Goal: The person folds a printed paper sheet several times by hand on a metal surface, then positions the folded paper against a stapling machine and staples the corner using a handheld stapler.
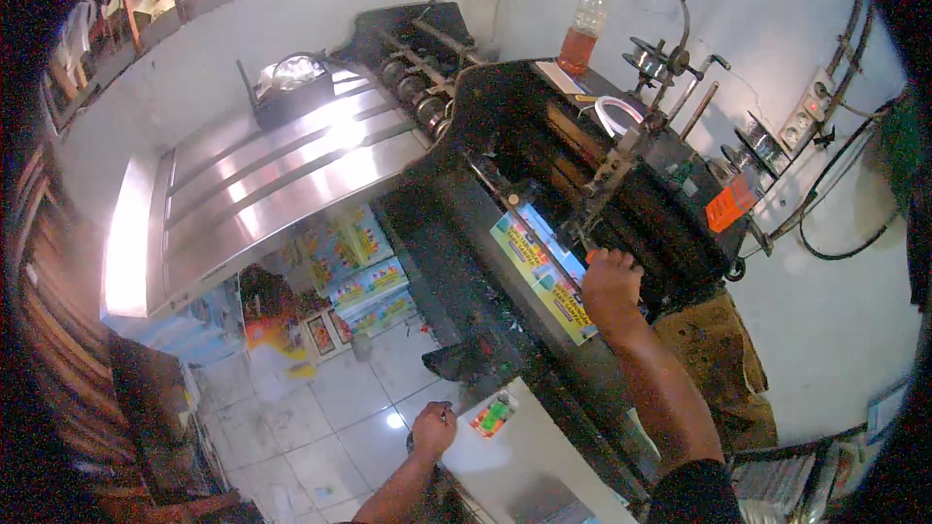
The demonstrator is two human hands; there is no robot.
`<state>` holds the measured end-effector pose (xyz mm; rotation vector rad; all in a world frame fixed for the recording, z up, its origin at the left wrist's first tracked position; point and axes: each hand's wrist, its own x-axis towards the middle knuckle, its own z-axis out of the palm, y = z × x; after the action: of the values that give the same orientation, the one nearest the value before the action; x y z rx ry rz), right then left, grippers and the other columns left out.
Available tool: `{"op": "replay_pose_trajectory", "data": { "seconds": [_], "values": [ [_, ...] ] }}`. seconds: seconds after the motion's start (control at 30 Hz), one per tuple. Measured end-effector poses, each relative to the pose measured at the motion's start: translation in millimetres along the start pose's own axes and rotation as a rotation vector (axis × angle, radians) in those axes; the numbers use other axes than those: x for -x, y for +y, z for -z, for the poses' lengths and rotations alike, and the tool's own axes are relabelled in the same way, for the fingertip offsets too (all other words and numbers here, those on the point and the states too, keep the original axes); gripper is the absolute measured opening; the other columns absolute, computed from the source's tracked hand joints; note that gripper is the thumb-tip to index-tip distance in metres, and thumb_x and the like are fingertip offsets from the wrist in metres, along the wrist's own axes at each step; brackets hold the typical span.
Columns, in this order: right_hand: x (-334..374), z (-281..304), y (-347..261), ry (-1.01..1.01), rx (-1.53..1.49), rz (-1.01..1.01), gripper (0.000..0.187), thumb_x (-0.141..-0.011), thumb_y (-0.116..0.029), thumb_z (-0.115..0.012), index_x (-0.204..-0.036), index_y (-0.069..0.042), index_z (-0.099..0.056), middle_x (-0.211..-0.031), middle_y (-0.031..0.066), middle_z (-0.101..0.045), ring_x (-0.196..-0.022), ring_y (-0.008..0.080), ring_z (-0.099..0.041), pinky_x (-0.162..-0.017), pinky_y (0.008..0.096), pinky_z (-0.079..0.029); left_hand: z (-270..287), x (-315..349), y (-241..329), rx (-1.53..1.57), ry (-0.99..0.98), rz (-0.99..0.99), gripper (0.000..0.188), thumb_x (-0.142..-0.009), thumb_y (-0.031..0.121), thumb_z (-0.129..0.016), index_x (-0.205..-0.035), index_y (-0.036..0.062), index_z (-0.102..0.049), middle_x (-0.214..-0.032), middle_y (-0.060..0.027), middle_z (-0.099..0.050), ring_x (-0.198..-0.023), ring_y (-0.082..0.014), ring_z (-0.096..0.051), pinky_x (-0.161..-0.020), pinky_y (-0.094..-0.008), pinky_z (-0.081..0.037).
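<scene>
My right hand (612, 286) reaches to the black machine and is closed beside its wire-fed head (607, 170). A small orange bit shows at its fingertips; what they grip is hidden. Just left of that hand, a yellow and blue printed booklet (529, 257) lies aslant along the machine's ledge, under a metal bar. My left hand (434, 427) is curled closed low in the middle, by the left edge of a pale board (529, 456). A dark spot shows at its fingers, too small to name. A small green and orange packet (493, 414) lies on the board.
A slatted metal table (282, 165) stands at the left, with stacks of printed booklets (364, 277) below it. On the machine's top are a bottle of reddish liquid (581, 34) and a wire spool (649, 60). Brown cardboard (718, 369) hangs at its right. A power strip (808, 112) is on the wall.
</scene>
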<state>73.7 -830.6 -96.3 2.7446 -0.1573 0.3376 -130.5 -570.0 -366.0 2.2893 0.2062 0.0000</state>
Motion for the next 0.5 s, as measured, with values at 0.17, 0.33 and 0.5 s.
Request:
{"op": "replay_pose_trajectory", "data": {
  "seconds": [0.17, 0.33, 0.5],
  "values": [
    [3, -4, 10, 0.026, 0.027, -0.045, 0.025, -0.083, -0.02, -0.056, -0.103, -0.006, -0.057, -0.103, 0.0119, -0.059, -0.098, 0.0282, -0.058, -0.075, 0.0455, -0.051, -4, -4, 1, 0.006, -0.038, -0.013, 0.025, -0.083, 0.02, -0.054, -0.097, 0.0049, -0.068, -0.098, -0.0183, -0.065, -0.088, -0.0374, -0.063, -0.08, -0.0437, -0.052],
    [26, 39, 16, 0.034, -0.096, -0.008, 0.019, -0.083, -0.017, -0.057, -0.098, -0.005, -0.056, -0.101, 0.011, -0.061, -0.097, 0.0281, -0.06, -0.074, 0.0419, -0.053, 6, 0, -4, 0.061, -0.014, -0.062, 0.025, -0.082, 0.021, -0.056, -0.097, 0.0038, -0.067, -0.098, -0.0209, -0.065, -0.086, -0.0397, -0.063, -0.077, -0.0455, -0.052],
    [100, 40, -10, -0.17, -0.796, -0.217, 0.024, -0.087, -0.018, -0.062, -0.106, -0.004, -0.057, -0.104, 0.0094, -0.063, -0.095, 0.0215, -0.062, -0.073, 0.0325, -0.051, 0, -7, -15, 0.019, -0.027, -0.028, 0.023, -0.083, 0.022, -0.055, -0.096, 0.0068, -0.067, -0.095, -0.0187, -0.065, -0.081, -0.0377, -0.064, -0.074, -0.0465, -0.052]
  ]
}}
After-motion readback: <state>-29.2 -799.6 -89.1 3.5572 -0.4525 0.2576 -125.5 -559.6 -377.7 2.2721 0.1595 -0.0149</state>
